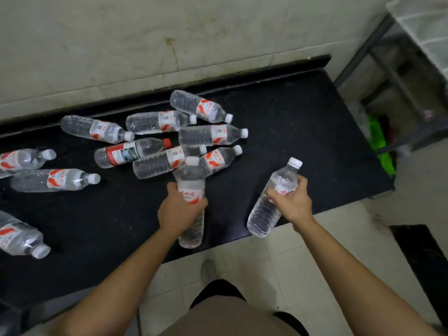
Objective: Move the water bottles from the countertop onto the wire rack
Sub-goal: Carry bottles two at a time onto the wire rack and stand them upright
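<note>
My left hand (178, 208) grips a clear water bottle (190, 229) around its label, cap pointing away from me, above the front edge of the black countertop (291, 132). My right hand (292, 201) grips a second water bottle (278, 185) at its middle, tilted with the white cap up and to the right. Several more bottles lie on their sides on the countertop, among them a cluster (206, 135) near the wall and one with a red cap and red label (126, 152). The wire rack (397, 78) stands to the right of the countertop.
Other bottles lie at the left (55, 180) and at the lower left edge (19, 236). A tiled wall rises behind the countertop. Something bright green (381, 146) sits by the rack's foot. A dark mat (426, 263) lies on the pale tiled floor at right.
</note>
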Action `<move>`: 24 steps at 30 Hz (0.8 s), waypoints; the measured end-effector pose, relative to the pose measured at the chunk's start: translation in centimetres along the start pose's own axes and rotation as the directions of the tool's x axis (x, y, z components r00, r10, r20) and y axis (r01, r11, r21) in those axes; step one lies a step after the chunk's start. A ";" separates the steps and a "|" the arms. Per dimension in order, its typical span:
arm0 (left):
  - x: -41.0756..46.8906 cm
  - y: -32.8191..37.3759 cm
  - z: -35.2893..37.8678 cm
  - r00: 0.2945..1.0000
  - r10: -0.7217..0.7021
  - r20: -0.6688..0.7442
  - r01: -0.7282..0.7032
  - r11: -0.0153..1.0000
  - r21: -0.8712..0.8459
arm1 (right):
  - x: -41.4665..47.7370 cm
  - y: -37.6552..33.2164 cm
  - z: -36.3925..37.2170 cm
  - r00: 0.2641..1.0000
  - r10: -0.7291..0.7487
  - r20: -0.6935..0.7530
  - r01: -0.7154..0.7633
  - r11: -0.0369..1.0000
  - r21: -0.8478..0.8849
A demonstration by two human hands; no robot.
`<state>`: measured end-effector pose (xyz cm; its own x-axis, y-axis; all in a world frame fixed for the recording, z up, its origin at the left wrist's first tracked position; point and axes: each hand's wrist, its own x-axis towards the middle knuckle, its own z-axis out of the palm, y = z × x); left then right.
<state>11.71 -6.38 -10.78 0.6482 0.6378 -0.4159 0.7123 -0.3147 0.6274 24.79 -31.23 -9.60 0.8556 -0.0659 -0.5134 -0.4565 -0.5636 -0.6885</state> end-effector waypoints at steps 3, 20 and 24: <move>-2.2 8.0 2.5 0.987 0.154 -0.039 -0.157 0.980 -0.122 | 0.1 -0.4 -7.2 0.991 -0.113 -0.072 0.113 0.994 -0.009; -25.0 42.0 16.1 0.701 0.652 -0.289 -0.706 0.578 -0.408 | -2.0 3.7 -47.8 0.747 -0.557 -0.364 0.581 0.813 -0.052; -25.9 46.4 19.6 0.672 0.702 -0.235 -0.725 0.561 -0.400 | 1.0 3.9 -52.5 0.720 -0.564 -0.404 0.597 0.801 -0.054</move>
<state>33.25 -51.29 16.25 0.8726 0.3730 0.3153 -0.1783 -0.3578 0.9166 36.67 -76.71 14.13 0.9723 -0.0620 0.2255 0.1584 -0.5351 -0.8298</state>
